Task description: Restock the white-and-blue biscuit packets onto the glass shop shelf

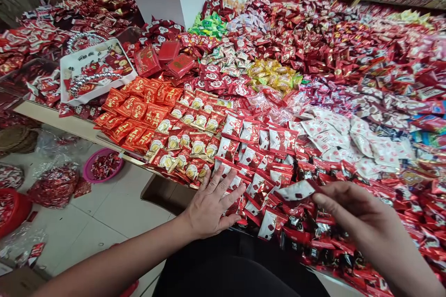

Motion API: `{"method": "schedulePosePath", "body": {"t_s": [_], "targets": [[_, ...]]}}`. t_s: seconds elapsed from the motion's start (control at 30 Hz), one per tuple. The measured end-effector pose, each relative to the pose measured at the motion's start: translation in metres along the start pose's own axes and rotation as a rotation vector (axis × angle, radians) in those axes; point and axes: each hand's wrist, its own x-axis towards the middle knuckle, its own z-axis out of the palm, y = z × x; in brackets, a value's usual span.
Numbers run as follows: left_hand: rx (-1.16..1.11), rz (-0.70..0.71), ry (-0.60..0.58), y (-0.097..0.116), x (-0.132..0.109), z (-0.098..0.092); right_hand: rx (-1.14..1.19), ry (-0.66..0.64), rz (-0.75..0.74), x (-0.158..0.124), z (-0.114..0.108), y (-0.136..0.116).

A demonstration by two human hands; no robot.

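My left hand point(211, 204) lies flat with its fingers spread on a row of red-and-white candy packets point(251, 145) at the near edge of the display table point(52, 119). My right hand point(351, 208) pinches one red-and-white candy packet point(298, 190) between thumb and fingers, held just above a heap of dark red wrapped candies point(324, 241). Neat rows of packets with a yellow picture point(190, 146) and orange-red packets point(137, 116) lie to the left of my left hand.
A huge spread of wrapped candies covers the table: white packets point(351, 139), yellow ones point(273, 74), green ones point(211, 25). A white tray point(93, 70) stands at the left. On the tiled floor sit a pink bowl point(102, 165), bagged candies point(54, 185) and a red basin point(12, 211).
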Motion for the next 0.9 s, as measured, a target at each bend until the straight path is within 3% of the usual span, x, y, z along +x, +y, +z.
{"method": "schedulePosePath", "body": {"t_s": [0.07,0.3,0.5,0.6,0.7,0.8,0.9], "targets": [[-0.017,0.006,-0.006,0.0,0.001,-0.001,-0.019,0.055,0.018,0.004,-0.005,0.002],[-0.036,0.049,0.012,-0.003,0.0,0.0,-0.1,0.066,0.019,0.01,-0.014,0.011],[-0.008,0.035,0.024,-0.002,0.001,0.0,-0.17,0.153,-0.085,0.053,-0.021,-0.008],[0.003,0.026,0.031,-0.002,0.0,0.0,-0.199,0.085,-0.203,0.085,-0.014,-0.03],[0.014,0.045,0.025,-0.003,-0.001,0.0,-0.198,-0.075,-0.261,0.116,0.004,-0.047],[0.023,0.047,0.032,-0.005,-0.002,0.001,-0.231,-0.18,-0.271,0.142,0.024,-0.051],[0.02,0.042,0.029,-0.005,-0.002,0.001,-0.298,-0.199,-0.269,0.156,0.035,-0.048]]}}
